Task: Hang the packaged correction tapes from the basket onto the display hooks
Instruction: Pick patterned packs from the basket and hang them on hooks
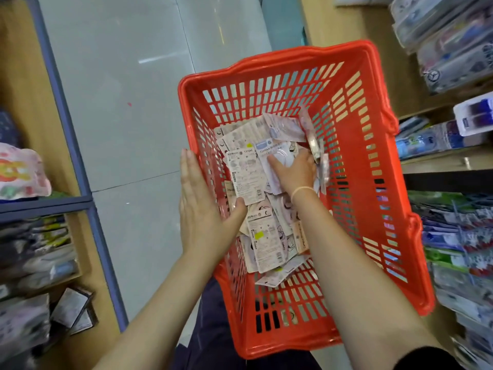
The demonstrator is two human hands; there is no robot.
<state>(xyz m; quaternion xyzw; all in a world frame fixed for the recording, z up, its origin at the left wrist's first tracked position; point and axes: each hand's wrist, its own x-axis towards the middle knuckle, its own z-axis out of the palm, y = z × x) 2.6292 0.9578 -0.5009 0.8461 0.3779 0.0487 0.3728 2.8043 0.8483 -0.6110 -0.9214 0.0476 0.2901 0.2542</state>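
Observation:
A red plastic basket point(277, 62) fills the middle of the view, tilted, over my dark trousers. Inside lies a loose pile of several carded correction tape packages point(264, 244), white and pink, some face down. My right hand point(296, 173) reaches into the pile and its fingers curl onto one package with a clear round blister point(268, 149). My left hand point(197, 206) lies flat with straight fingers against the outside of the basket's left wall, and its thumb reaches over the rim onto a package. No display hooks can be made out.
Wooden shelves with packed stationery point(453, 236) run along the right, close to the basket's side. A blue-framed shelf unit point(66, 201) with mixed goods stands on the left. Pale tiled floor point(120, 102) stretches between them.

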